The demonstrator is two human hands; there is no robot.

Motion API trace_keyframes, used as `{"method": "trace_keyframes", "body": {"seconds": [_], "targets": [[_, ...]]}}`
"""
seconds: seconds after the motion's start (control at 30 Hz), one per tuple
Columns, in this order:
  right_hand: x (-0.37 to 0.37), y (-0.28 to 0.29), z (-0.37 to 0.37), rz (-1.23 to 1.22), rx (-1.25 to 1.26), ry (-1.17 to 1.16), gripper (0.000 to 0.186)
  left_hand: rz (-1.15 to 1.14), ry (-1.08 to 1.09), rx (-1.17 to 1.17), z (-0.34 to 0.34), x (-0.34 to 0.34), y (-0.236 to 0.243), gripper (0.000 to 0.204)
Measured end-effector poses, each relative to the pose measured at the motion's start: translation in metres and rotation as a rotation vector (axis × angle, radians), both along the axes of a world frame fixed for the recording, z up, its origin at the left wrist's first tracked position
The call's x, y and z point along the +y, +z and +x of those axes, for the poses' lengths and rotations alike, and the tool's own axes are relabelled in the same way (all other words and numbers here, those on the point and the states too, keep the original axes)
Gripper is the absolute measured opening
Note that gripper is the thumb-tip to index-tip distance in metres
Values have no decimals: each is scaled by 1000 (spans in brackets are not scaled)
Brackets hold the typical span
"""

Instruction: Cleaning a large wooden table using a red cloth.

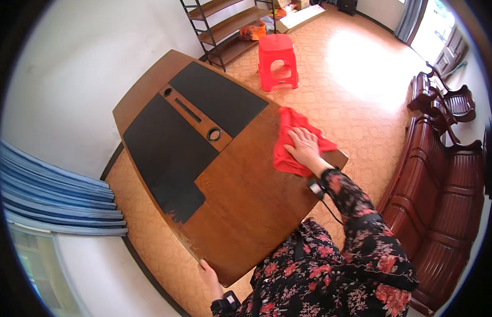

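Observation:
A brown wooden desk (251,185) with inset black panels (169,142) stretches away in front of me. On its right side lies a bunched red cloth (288,158). My right hand (304,145) presses on top of the cloth, palm down and fingers spread. Down at the near left corner, my left hand (209,273) is closed against the desk's edge, with part of its fingers hidden. Between the black panels runs a wooden strip with two round holes and a slot. The finish looks worn and ragged at the near end of the left panel.
A red plastic stool (277,61) stands beyond the desk's far right side. Behind it is a shelf rack (225,26) with bags. A dark red wooden bench (436,195) lines the right. Blue curtains (61,195) hang at the left.

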State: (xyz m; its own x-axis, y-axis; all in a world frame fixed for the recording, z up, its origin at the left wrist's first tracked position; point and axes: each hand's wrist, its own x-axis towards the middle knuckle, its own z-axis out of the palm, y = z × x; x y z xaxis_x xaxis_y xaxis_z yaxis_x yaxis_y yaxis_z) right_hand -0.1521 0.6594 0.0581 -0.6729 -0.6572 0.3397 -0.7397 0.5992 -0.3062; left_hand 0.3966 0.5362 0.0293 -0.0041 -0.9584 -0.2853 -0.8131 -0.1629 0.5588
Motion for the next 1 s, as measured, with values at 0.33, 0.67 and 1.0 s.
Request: {"method": "trace_keyframes", "body": {"seconds": [0.33, 0.67, 1.0], "targets": [[80, -4, 58, 210, -48, -179, 62, -114, 149, -141, -54, -15, 19, 65], [-75, -18, -60, 108, 49, -103, 57, -107, 150, -272, -71, -13, 35, 63], [-155, 2, 173, -20, -44, 1162, 50, -94, 92, -375, -82, -13, 64, 58]]}}
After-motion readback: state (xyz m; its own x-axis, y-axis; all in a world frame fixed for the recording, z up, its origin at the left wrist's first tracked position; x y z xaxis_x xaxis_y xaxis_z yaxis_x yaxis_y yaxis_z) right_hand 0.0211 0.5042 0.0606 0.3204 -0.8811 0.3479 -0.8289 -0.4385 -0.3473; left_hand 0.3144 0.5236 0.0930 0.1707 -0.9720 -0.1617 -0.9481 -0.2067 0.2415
